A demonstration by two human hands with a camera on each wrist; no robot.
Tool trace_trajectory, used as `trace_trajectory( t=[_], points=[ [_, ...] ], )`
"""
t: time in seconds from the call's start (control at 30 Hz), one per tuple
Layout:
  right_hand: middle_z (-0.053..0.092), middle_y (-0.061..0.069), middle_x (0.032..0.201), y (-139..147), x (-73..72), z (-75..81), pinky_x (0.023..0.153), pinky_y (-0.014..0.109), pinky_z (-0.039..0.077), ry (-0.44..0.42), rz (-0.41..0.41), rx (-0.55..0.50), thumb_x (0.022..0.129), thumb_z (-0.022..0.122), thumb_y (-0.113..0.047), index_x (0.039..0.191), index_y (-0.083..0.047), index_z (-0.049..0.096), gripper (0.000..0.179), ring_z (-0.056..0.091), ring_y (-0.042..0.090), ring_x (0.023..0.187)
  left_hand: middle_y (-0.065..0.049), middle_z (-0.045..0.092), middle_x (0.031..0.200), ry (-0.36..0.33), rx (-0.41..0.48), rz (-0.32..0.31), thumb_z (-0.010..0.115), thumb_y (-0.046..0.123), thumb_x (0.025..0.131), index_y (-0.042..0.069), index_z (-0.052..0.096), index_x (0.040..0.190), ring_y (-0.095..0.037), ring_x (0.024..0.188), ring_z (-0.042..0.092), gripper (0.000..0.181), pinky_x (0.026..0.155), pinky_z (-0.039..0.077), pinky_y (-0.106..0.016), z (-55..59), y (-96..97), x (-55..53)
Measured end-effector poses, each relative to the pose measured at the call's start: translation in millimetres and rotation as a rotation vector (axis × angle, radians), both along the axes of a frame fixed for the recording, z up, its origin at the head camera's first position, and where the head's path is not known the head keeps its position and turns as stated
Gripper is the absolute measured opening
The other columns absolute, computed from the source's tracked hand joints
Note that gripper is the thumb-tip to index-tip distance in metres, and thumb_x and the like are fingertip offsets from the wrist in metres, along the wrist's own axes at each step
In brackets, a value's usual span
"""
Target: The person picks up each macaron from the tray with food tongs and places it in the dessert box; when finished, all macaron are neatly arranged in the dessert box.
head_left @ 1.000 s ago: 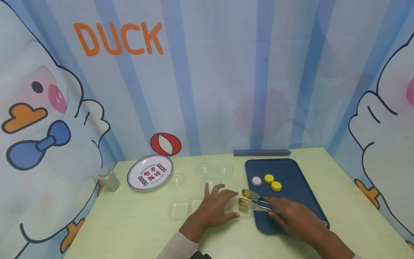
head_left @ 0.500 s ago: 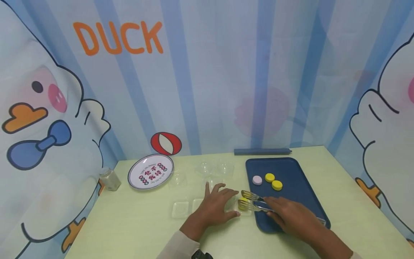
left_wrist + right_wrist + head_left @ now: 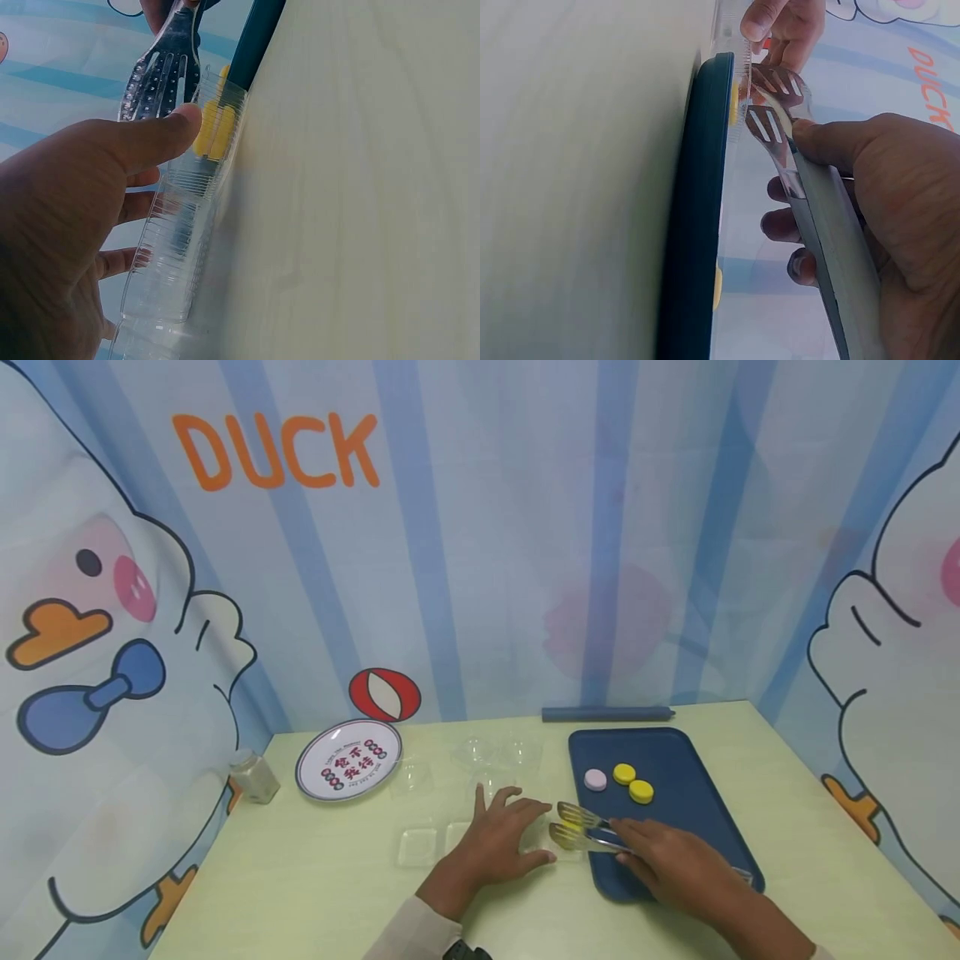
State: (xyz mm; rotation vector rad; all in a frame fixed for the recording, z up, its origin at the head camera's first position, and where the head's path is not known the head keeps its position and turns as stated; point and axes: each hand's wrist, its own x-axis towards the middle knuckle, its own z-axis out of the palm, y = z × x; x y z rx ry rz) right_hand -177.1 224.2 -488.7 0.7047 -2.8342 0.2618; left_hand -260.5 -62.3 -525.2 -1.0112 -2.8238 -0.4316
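My left hand [image 3: 498, 843] spans a clear plastic compartment tray [image 3: 169, 247], thumb at its near rim and fingers along the far side. My right hand [image 3: 682, 868] grips metal tongs [image 3: 817, 225] with slotted heads. The heads stand apart, over the tray's rightmost compartment. A yellow macaron [image 3: 214, 129] lies in that compartment, seen through the clear wall; in the head view the tongs partly cover it. Two yellow macarons [image 3: 624, 774] and a pink macaron [image 3: 595, 780] sit on the blue tray [image 3: 675, 752] to the right.
Several clear plastic domed pieces [image 3: 519, 753] stand behind the left hand. A white plate [image 3: 348, 760] with red lettering and a small shaker-like jar [image 3: 253, 777] are at the left. A dark blue rod [image 3: 607, 714] lies along the back edge.
The tong heads have shifted slightly to the left over the compartment and now cover more of the yellow macaron. My left hand has stayed in place.
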Motion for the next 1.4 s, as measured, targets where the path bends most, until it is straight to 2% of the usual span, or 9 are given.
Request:
trace_trajectory(
  t=[0.23, 0.43, 0.63, 0.9, 1.13, 1.4],
  points=[
    [0.079, 0.01, 0.132, 7, -0.7, -2.4, 0.091, 0.046, 0.067, 0.077, -0.025, -0.052, 0.101, 0.08, -0.025, 0.142, -0.008, 0.071, 0.046, 0.079, 0.029, 0.115, 0.008, 0.066, 0.155, 0.002, -0.01, 0.003, 0.078, 0.059, 0.096, 0.028, 0.061, 0.154, -0.031, 0.154, 0.049, 0.068, 0.124, 0.021, -0.087, -0.1, -0.7, 0.7],
    [0.079, 0.014, 0.128, 13, -1.5, -1.8, 0.09, 0.047, 0.067, 0.102, -0.051, -0.076, 0.1, 0.081, -0.023, 0.142, -0.004, 0.07, 0.047, 0.079, 0.032, 0.114, 0.008, 0.063, 0.157, 0.018, -0.015, 0.007, 0.076, 0.062, 0.095, 0.028, 0.059, 0.155, -0.031, 0.156, 0.047, 0.071, 0.124, 0.019, -0.088, 5.4, -6.2, 4.5],
    [0.078, 0.015, 0.131, 20, -1.5, -0.8, 0.092, 0.052, 0.066, 0.091, -0.094, -0.085, 0.101, 0.08, -0.023, 0.142, -0.006, 0.07, 0.046, 0.078, 0.034, 0.116, 0.006, 0.065, 0.155, 0.067, 0.012, 0.014, 0.075, 0.06, 0.096, 0.026, 0.062, 0.153, -0.031, 0.153, 0.049, 0.068, 0.122, 0.023, -0.088, 5.2, -24.7, 7.1],
    [0.078, 0.021, 0.126, 36, -8.5, -2.9, 0.089, 0.056, 0.065, 0.102, -0.138, -0.089, 0.099, 0.081, -0.022, 0.139, -0.002, 0.07, 0.046, 0.078, 0.04, 0.112, 0.0, 0.066, 0.152, 0.062, 0.057, 0.035, 0.076, 0.055, 0.097, 0.022, 0.065, 0.149, -0.036, 0.151, 0.05, 0.063, 0.121, 0.023, -0.089, 6.2, -46.2, 11.2],
    [0.075, 0.026, 0.133, 55, -10.2, -4.8, 0.094, 0.062, 0.063, 0.068, -0.203, -0.087, 0.101, 0.079, -0.023, 0.142, 0.001, 0.067, 0.049, 0.075, 0.046, 0.119, -0.001, 0.067, 0.152, 0.053, 0.073, 0.06, 0.077, 0.054, 0.096, 0.021, 0.067, 0.148, -0.037, 0.15, 0.051, 0.062, 0.121, 0.023, -0.089, 8.0, -52.8, 12.3],
    [0.073, 0.029, 0.135, 67, -14.8, -9.3, 0.095, 0.066, 0.06, 0.022, -0.27, -0.099, 0.103, 0.076, -0.024, 0.145, 0.003, 0.066, 0.05, 0.072, 0.05, 0.122, -0.003, 0.067, 0.151, 0.059, 0.105, 0.057, 0.079, 0.054, 0.094, 0.02, 0.067, 0.147, -0.039, 0.148, 0.052, 0.063, 0.119, 0.024, -0.091, 3.8, -54.9, 10.3]
  ],
)
